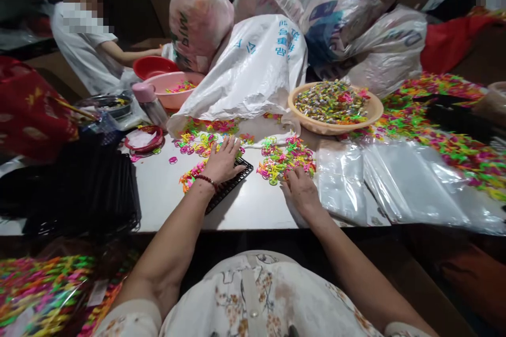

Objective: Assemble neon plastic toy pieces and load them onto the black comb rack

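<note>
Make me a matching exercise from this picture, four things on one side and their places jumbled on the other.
1. left hand
2. right hand
3. pink-lidded bottle
4. clear plastic bags

A. beside the pink basin
B. flat on the white table
C. over the black tray
D. fingertips at the coloured pieces right of the tray

Pairs: 1-C, 2-D, 3-A, 4-B
</note>
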`<state>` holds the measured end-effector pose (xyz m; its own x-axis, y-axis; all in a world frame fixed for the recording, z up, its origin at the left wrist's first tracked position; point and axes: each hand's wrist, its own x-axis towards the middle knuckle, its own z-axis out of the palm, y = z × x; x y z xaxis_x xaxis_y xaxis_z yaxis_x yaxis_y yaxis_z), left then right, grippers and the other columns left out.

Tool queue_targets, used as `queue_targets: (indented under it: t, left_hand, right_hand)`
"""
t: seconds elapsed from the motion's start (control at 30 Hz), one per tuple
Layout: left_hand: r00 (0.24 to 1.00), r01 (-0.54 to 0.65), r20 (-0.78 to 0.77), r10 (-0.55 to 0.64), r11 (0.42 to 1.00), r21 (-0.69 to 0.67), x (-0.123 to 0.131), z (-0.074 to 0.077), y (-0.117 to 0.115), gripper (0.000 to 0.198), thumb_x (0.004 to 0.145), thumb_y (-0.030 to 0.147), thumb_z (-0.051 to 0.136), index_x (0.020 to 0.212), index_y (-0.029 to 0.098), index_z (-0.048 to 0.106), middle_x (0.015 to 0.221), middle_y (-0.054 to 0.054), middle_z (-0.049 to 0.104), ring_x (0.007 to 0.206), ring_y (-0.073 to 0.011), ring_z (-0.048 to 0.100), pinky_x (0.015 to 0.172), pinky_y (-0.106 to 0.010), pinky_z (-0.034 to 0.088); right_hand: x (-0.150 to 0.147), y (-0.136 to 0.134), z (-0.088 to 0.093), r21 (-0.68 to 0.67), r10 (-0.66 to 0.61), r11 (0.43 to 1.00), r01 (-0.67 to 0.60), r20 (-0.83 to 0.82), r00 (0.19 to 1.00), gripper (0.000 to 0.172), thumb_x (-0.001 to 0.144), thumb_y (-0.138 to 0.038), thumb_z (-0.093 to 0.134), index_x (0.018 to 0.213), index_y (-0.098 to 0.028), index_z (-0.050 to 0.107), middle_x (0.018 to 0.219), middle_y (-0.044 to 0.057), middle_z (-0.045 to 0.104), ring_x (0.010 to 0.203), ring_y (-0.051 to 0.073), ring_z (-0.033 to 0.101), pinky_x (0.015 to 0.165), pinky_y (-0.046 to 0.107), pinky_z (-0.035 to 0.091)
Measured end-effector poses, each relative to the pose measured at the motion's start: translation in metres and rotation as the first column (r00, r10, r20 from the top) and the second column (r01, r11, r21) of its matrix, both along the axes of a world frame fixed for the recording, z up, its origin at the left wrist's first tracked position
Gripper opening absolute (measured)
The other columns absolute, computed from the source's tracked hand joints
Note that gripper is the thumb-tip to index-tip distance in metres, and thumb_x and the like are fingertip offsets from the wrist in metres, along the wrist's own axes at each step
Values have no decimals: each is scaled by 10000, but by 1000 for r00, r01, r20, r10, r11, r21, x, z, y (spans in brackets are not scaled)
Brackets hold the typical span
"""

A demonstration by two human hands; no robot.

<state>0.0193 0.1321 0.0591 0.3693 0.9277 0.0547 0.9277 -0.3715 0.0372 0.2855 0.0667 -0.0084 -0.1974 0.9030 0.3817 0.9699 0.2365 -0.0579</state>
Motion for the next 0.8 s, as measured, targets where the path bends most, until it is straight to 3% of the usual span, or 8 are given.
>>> queue_targets:
  t: [0.13,0.27,0.4,0.5,0.63,0.7,0.8]
  left_hand:
    - [995,15,94,-32,985,172,-13,8,-35,658,940,446,523,1493,132,353,1602,-142,276,1504,-288,190,1213,-512,198]
    - [976,-73,217,-8,929,362,-47,-4,-88,490,959,354,517,1402,149,468,1510,-162,441,1457,-283,322,1187,-507,286]
    - [947,-165,321,18,884,437,-83,-22,-126,594,938,296,561,1487,205,353,1513,-161,432,1451,-299,334,1163,-547,331]
    - [944,-162,329,26,905,394,-98,-31,-138,691,935,283,563,1542,217,239,1546,-166,377,1471,-306,287,1160,-553,346]
    - [933,-152,358,24,930,334,-107,-44,-136,716,952,252,520,1568,213,158,1564,-169,343,1477,-298,274,1162,-541,358]
    - [922,-151,386,11,930,335,-110,-49,-134,705,957,223,497,1572,214,151,1570,-165,336,1476,-284,280,1169,-526,354]
    - [907,-123,421,-20,942,311,-115,-51,-133,708,952,189,486,1574,212,149,1589,-156,301,1485,-270,259,1183,-509,340]
  right_hand:
    - [3,4,-2,-27,-14,1000,15,54,998,110,917,-214,535,958,-155,618,986,120,545,819,229,519,702,324,397]
    - [4,8,-7,-25,5,1000,-4,27,1000,176,949,-244,501,1038,-155,624,1032,122,550,816,215,531,687,311,396]
    - [0,12,-7,-98,50,994,-45,54,997,202,963,-231,456,960,-142,638,1009,139,569,765,211,542,650,315,388]
    - [-5,16,-1,-124,51,991,-44,48,998,198,936,-161,435,887,-139,626,938,149,591,732,218,553,619,318,381]
    - [-28,15,9,-92,109,987,-134,-241,964,157,893,-164,445,928,-177,597,803,97,628,721,230,593,617,314,424]
    - [-49,9,11,-178,117,958,-226,-478,870,133,892,-242,475,953,-198,585,708,46,632,628,208,595,571,298,440]
    - [-89,-3,10,-290,74,858,-424,-747,661,222,878,-423,555,904,-208,601,662,14,643,571,186,603,539,287,475]
